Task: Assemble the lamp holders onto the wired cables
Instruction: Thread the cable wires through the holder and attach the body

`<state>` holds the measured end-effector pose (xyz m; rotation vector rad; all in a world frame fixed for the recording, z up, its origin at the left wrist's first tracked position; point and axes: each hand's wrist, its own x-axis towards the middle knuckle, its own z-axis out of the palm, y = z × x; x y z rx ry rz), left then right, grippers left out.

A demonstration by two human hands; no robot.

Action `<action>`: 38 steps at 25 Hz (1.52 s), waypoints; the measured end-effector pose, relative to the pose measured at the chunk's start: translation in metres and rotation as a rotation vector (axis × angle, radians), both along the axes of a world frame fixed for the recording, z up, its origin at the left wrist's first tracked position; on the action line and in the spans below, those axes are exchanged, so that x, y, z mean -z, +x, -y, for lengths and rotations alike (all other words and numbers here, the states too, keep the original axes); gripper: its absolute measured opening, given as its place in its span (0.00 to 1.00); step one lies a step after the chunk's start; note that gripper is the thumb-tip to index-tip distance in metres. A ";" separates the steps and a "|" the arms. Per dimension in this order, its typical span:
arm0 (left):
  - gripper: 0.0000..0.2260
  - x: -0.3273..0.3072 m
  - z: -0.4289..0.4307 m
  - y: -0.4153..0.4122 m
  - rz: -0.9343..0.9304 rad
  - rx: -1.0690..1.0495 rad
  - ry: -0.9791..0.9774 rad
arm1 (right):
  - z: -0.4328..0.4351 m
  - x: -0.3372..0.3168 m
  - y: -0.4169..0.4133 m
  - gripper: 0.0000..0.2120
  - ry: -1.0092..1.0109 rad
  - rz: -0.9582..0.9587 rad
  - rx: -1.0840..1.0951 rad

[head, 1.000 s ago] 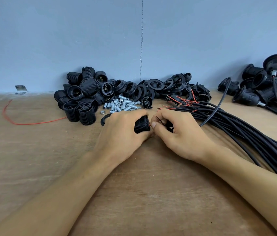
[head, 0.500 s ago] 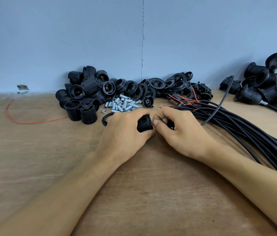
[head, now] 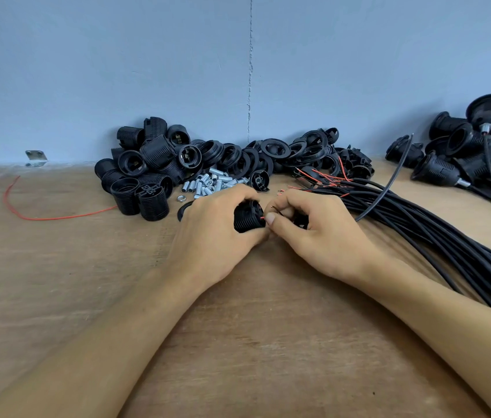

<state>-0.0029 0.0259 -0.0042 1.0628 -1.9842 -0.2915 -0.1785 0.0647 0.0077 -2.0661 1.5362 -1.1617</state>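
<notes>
Lamp holder (head: 248,217) gripped in left hand (head: 214,236); right hand (head: 319,236) pinching red wire (head: 262,218).
Behind: loose holders (head: 147,176), metal tubes (head: 208,184), cable bundle (head: 419,224).

One view: head cam, wide-angle, worn by the person. It faces forward and down over the wooden table (head: 57,267) toward the blue-grey wall (head: 117,70). The wall takes roughly the upper two fifths of the frame and the table takes the rest.

Close range, arm's reach. Both forearms enter from the bottom corners and converge just above frame centre. There the left hand (head: 217,236) grips a lamp holder (head: 248,220) and the right hand (head: 322,236) pinches a cable (head: 389,182).

The loose parts pile (head: 153,164) sits mid-frame at the wall line. The cable bundle (head: 449,236) runs off the right edge. The finished holders (head: 464,146) are cropped at upper right.
</notes>
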 end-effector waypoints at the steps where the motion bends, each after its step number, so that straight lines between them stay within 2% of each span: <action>1: 0.16 0.000 0.000 0.000 0.018 -0.016 -0.003 | 0.000 -0.001 -0.002 0.04 0.020 0.062 -0.017; 3: 0.16 0.001 0.000 0.000 0.056 -0.047 -0.030 | 0.001 -0.003 -0.006 0.05 0.083 0.219 -0.081; 5: 0.17 0.001 0.001 0.000 0.080 -0.069 -0.064 | 0.001 -0.006 -0.010 0.06 0.130 0.284 -0.144; 10: 0.22 0.001 0.004 0.004 0.094 -0.103 -0.072 | 0.003 -0.004 -0.010 0.07 0.083 0.278 -0.094; 13: 0.20 0.001 0.005 0.004 0.067 -0.057 -0.031 | 0.005 -0.004 -0.012 0.07 0.130 0.279 -0.114; 17: 0.16 0.001 0.006 0.005 -0.008 0.012 0.030 | 0.006 -0.008 -0.020 0.02 0.207 0.271 -0.194; 25: 0.16 -0.002 0.004 0.007 0.029 0.099 -0.007 | 0.005 -0.007 -0.019 0.08 0.191 0.275 -0.164; 31: 0.14 0.000 0.005 0.007 -0.004 0.095 -0.027 | 0.003 -0.010 -0.012 0.05 0.139 0.371 -0.087; 33: 0.13 0.001 0.006 0.005 -0.005 0.086 -0.051 | 0.000 -0.010 -0.009 0.04 0.095 0.316 -0.050; 38: 0.14 0.003 0.007 0.004 0.033 0.072 -0.090 | -0.006 -0.012 -0.001 0.09 0.002 0.170 0.033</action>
